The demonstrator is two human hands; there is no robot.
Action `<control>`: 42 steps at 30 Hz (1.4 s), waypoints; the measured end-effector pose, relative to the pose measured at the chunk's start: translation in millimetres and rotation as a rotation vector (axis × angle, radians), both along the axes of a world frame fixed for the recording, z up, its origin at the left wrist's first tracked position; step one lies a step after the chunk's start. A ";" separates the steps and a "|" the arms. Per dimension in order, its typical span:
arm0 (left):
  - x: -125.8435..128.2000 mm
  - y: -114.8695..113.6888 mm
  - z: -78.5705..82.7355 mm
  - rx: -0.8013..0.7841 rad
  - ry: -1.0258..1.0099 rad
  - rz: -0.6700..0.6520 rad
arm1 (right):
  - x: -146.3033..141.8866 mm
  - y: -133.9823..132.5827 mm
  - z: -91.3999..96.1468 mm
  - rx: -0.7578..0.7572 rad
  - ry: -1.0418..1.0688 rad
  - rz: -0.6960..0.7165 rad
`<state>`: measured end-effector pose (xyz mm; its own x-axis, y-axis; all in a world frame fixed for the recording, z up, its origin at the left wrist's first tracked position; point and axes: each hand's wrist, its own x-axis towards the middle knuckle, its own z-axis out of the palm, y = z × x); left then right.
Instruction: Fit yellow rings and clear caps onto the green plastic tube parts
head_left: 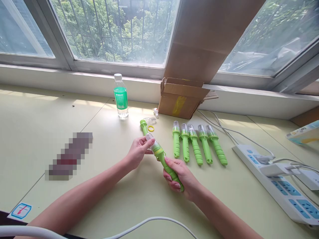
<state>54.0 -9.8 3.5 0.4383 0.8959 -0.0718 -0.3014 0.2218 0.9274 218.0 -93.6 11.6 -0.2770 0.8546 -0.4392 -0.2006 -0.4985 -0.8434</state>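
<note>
Held at a slant over the table is a green flashlight (162, 160) with a ridged handle and a clear ribbed cap (155, 144). My left hand (137, 152) is closed, thumb and fingers pinching the clear cap. Around the green handle, my right hand (181, 176) is wrapped shut. Just beyond my left hand lies another green handle (143, 125), partly hidden by it. Near that handle are a loose clear cap (150, 120), a yellow ring (151, 128) and a small white-and-clear piece (156, 113) whose kind I cannot make out.
Several capped green flashlights (185, 146) lie in a row to the right. A bottle (121, 99) and an opened cardboard box (179, 101) stand by the window. A white power strip (274, 186) with cables is at right. A blurred-out object (71, 156) lies left.
</note>
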 end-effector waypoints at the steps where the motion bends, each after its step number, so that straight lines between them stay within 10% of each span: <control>1: 0.2 -0.1 0.3 0.005 0.002 0.003 | 1.3 1.0 -0.4 -0.005 0.024 0.012; 20: -10.2 10.1 7.4 0.040 -0.102 -0.170 | 7.2 5.1 -4.1 -0.128 0.322 0.088; 42: -5.2 2.5 5.1 0.078 -0.003 -0.108 | -17.1 -9.9 -9.5 0.465 -0.441 -0.074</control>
